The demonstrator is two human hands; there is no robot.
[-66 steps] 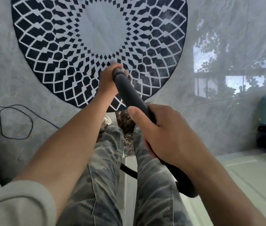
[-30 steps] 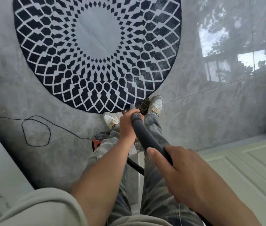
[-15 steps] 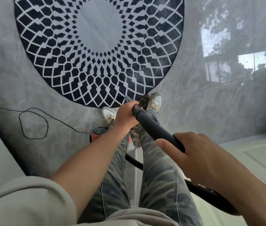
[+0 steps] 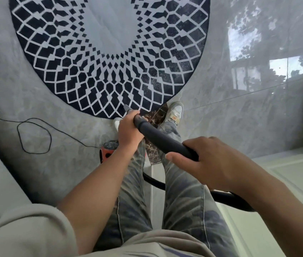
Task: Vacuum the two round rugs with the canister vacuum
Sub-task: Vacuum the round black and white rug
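Both left hand (image 4: 128, 130) and right hand (image 4: 208, 164) are clamped, fingers curled, on the dark grey vacuum wand (image 4: 161, 140), now drawn back to the near rim of the round black-and-white rug (image 4: 110, 52): edge pass inferred.

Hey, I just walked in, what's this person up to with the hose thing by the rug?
A person stands at the near edge of a round black-and-white rug, holding a dark vacuum wand in both hands. The left hand grips near its front end, the right hand farther back. The nozzle tip is at the rug's near rim. A red canister sits on the floor by the left leg, a black cord looped beside it. Only one rug shows.
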